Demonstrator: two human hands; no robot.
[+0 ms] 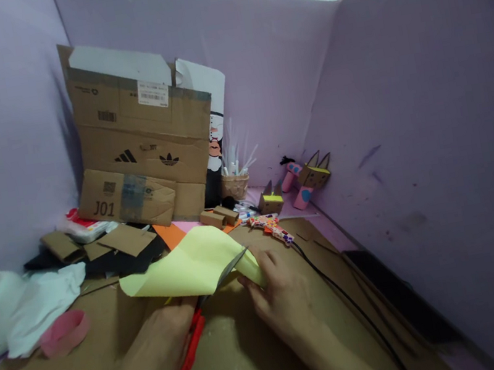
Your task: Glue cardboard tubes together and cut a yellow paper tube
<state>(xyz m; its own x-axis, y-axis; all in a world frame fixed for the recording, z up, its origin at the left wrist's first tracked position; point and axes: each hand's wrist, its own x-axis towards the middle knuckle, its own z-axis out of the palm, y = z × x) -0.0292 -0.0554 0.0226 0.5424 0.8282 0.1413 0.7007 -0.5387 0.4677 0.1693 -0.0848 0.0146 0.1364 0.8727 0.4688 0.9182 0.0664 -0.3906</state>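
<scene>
Scissors (191, 354) gripped in our left hand (161, 336) cross yellow paper (188, 262), which we pinch with our right hand (280, 289), likely to steady it against the blade (230, 267).

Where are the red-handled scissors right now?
In the head view, the red-handled scissors are low, left of centre, in the left hand, blades at the yellow paper near the right hand.

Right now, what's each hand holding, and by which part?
Left hand: scissors, by the red handle. Right hand: yellow paper, by its right-hand end.
</scene>
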